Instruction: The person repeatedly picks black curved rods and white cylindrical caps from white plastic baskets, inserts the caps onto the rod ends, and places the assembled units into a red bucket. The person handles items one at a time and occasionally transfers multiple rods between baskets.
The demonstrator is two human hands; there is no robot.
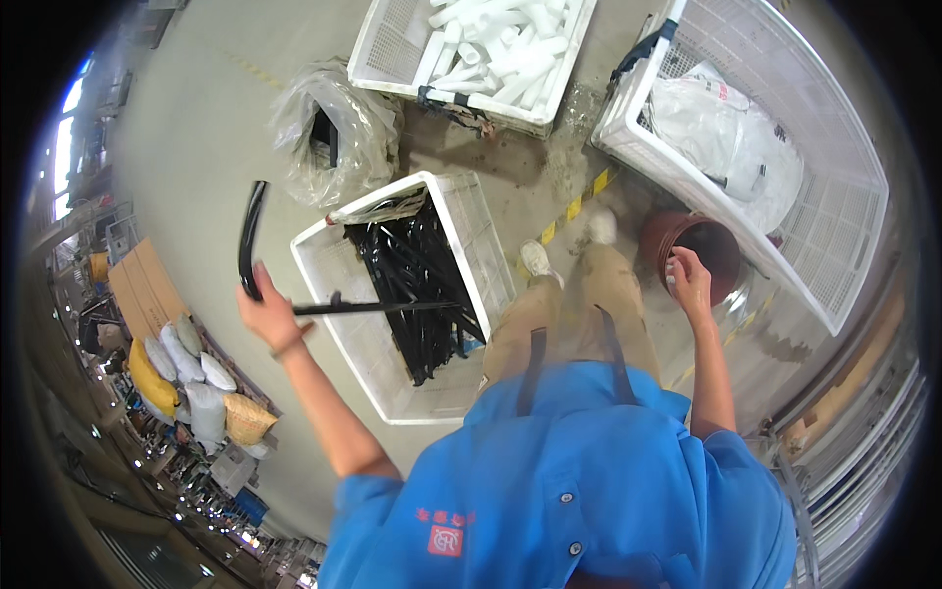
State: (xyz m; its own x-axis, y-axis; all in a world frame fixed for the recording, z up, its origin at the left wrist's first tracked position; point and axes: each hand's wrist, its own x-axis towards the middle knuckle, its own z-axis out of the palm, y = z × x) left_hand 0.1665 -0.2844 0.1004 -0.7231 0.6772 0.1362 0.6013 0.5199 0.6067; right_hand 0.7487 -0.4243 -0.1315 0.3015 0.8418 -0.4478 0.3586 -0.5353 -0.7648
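My left hand (267,316) is closed around a glossy black curved strip (251,240), which rises above the fist. A straight black bar (378,307) with a small nub extends from the same fist over a white plastic crate (339,344). Many long black parts (417,280) lie jumbled in that crate. My right hand (690,283) is beside the rim of a reddish-brown bucket (655,236), its fingers curled in. Small white patches show at those fingertips; whether they are a held thing or a covering I cannot tell.
A white crate (368,59) of white tubes stands ahead. At right, a larger white crate (854,196) holds a white sack (736,137). A clear plastic bag (373,123) with black pieces sits ahead left. Filled sacks (206,407) and cardboard (147,290) lie far left.
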